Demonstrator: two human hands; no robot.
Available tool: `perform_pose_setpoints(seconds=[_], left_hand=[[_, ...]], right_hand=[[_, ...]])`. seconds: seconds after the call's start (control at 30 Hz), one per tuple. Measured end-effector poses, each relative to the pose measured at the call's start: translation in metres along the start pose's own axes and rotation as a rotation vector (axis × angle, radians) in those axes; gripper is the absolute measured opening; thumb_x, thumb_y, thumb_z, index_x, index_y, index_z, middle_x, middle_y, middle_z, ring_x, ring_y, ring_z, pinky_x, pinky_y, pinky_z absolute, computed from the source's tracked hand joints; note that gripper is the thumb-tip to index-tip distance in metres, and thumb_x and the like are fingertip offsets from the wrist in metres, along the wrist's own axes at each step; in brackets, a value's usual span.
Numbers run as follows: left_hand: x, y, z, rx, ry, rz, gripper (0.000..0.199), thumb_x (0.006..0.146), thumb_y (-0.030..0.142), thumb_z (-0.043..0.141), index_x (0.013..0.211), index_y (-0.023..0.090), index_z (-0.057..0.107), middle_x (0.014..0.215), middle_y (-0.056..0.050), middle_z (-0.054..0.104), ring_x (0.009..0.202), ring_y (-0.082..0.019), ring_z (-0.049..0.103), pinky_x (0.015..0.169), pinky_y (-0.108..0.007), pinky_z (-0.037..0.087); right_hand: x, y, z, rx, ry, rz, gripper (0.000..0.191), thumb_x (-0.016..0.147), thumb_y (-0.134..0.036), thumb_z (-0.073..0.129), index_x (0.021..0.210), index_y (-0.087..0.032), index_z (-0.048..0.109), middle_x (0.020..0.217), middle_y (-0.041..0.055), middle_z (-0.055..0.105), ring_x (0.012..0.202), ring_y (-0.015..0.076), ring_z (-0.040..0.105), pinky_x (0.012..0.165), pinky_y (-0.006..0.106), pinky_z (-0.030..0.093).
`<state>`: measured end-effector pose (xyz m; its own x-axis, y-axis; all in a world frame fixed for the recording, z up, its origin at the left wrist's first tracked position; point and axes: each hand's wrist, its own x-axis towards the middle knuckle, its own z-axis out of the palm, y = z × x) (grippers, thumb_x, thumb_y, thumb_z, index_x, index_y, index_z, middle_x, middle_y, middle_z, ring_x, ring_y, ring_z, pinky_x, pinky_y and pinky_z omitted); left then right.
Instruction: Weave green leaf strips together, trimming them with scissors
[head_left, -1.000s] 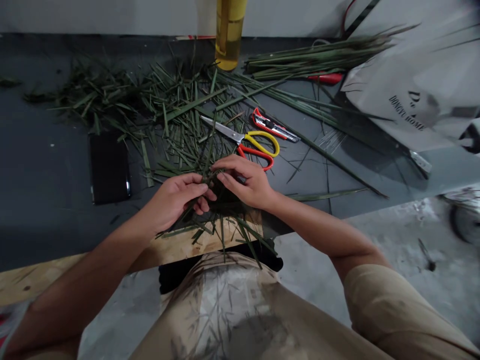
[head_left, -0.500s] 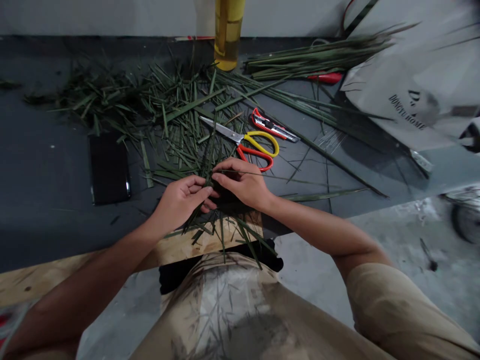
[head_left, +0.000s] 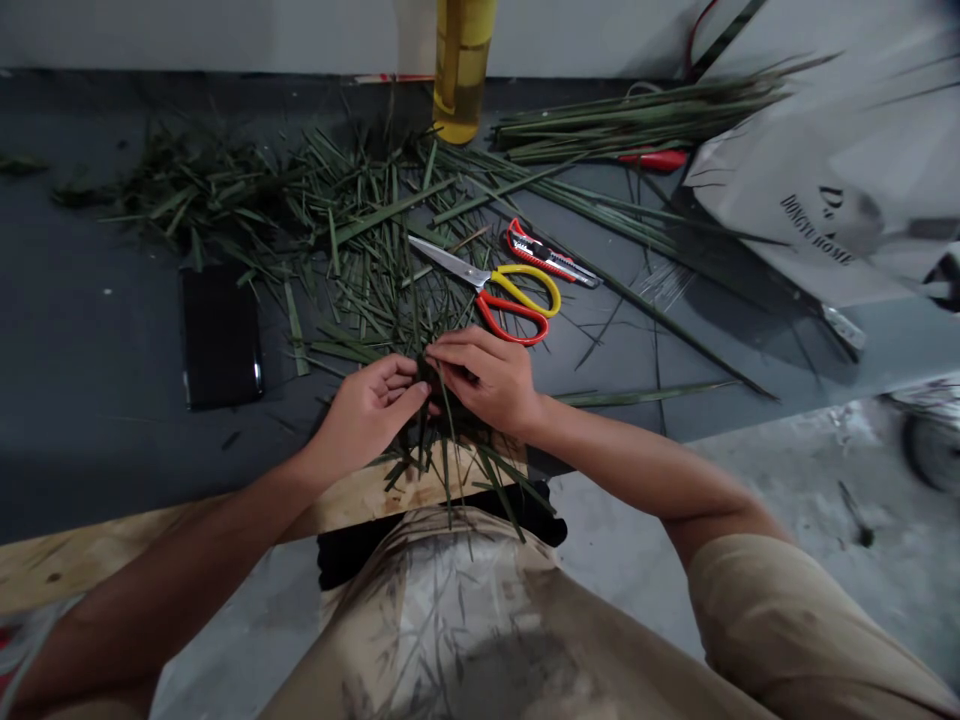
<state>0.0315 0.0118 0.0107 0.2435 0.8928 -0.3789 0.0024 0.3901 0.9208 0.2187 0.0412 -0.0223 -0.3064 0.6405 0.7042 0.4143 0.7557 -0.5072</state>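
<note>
In the head view, the left hand and the right hand meet near the table's front edge, fingertips almost together over a cluster of green leaf strips. The left hand is curled, its thumb and fingers closed on the dark middle of the cluster; the right hand pinches a thin green strip between thumb and fingers — the strip hangs down toward the wooden board along the table's edge. The cluster lies between the two hands, its loose ends spread over the board and toward the person's clothing. Just beyond the right hand lie scissors with one yellow and one red handle loop, blades pointing to the upper left, and beside them a red utility knife. A heap of cut leaf pieces spreads across the grey table behind the hands, and a black phone lies to the left, near the heap. At the back stands a bottle of yellow liquid — right of it, a bundle of long leaves reaches toward a white bag with dark lettering.
</note>
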Motion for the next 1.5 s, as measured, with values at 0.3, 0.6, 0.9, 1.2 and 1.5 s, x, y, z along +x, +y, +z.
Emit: perform_pose_setpoints(seconds=[0.3, 0.6, 0.9, 1.2, 1.5], left_hand=[[0.0, -0.001, 0.002, 0.026, 0.018, 0.034, 0.036, 0.071, 0.042, 0.09, 0.084, 0.018, 0.066, 0.072, 0.002, 0.068, 0.067, -0.013, 0.063, 0.065, -0.023, 0.052], [0.001, 0.004, -0.002, -0.08, -0.073, -0.081, 0.038, 0.07, 0.037, 0.091, 0.092, 0.018, 0.067, 0.078, 0.001, 0.075, 0.067, -0.015, 0.072, 0.066, -0.026, 0.059], [-0.001, 0.009, -0.011, -0.117, -0.162, -0.122, 0.032, 0.078, 0.035, 0.088, 0.099, 0.017, 0.073, 0.085, -0.002, 0.079, 0.07, -0.016, 0.075, 0.068, -0.026, 0.058], [-0.001, 0.01, -0.014, -0.145, -0.184, -0.109, 0.029, 0.079, 0.035, 0.086, 0.099, 0.018, 0.076, 0.084, -0.006, 0.081, 0.063, -0.018, 0.073, 0.058, -0.027, 0.053], [0.001, 0.012, -0.015, -0.218, -0.107, -0.18, 0.029, 0.078, 0.037, 0.086, 0.092, 0.017, 0.071, 0.089, -0.008, 0.081, 0.065, -0.018, 0.073, 0.059, -0.027, 0.056]], right_hand=[[-0.002, -0.001, -0.002, -0.159, -0.031, -0.136, 0.02, 0.101, -0.013, 0.057, 0.106, -0.019, 0.076, 0.1, 0.0056, 0.08, 0.089, 0.0128, 0.077, 0.078, 0.024, 0.062], [0.002, 0.003, -0.009, -0.249, -0.099, -0.241, 0.027, 0.103, -0.012, 0.052, 0.113, -0.018, 0.077, 0.104, 0.0078, 0.078, 0.092, 0.0152, 0.074, 0.081, 0.028, 0.063], [0.004, 0.009, -0.008, 0.021, -0.108, -0.165, 0.025, 0.104, -0.014, 0.054, 0.12, -0.018, 0.074, 0.111, 0.009, 0.08, 0.103, 0.0163, 0.077, 0.089, 0.031, 0.066], [0.007, 0.004, -0.011, 0.142, -0.094, -0.122, 0.024, 0.102, -0.01, 0.055, 0.118, -0.018, 0.071, 0.108, 0.0074, 0.08, 0.103, 0.0145, 0.078, 0.09, 0.028, 0.065], [0.009, 0.002, -0.01, 0.077, -0.068, 0.009, 0.028, 0.104, -0.012, 0.05, 0.122, -0.015, 0.072, 0.118, 0.0128, 0.076, 0.109, 0.0165, 0.074, 0.093, 0.031, 0.062]])
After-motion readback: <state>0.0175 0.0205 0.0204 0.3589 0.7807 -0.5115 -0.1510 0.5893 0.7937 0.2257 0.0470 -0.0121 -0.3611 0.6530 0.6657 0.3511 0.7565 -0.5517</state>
